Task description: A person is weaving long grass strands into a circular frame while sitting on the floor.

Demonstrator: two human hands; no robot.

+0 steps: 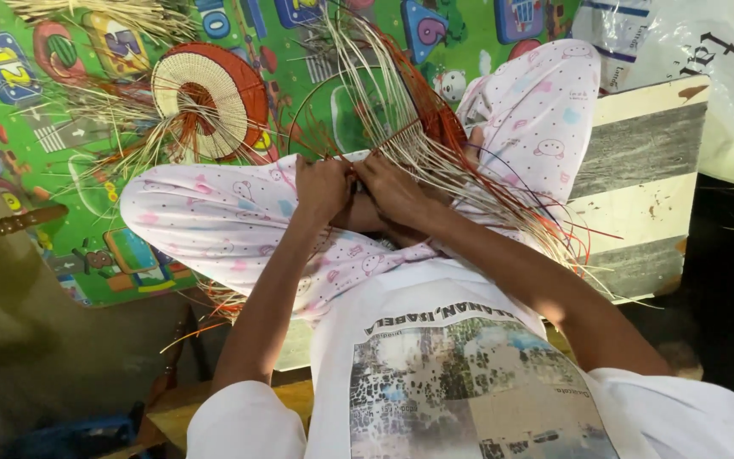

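I see left hand [320, 189] and right hand [392, 191] pinching pale straw strands [435, 157] closed, mid-weave; finished woven fan [206, 98] at ten o'clock.

Bright, even light; dim right edge.

Half-woven straw piece [422, 127], upright on lap

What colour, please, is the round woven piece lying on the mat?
Cream weave with an orange-red rim, clearest in the head view.
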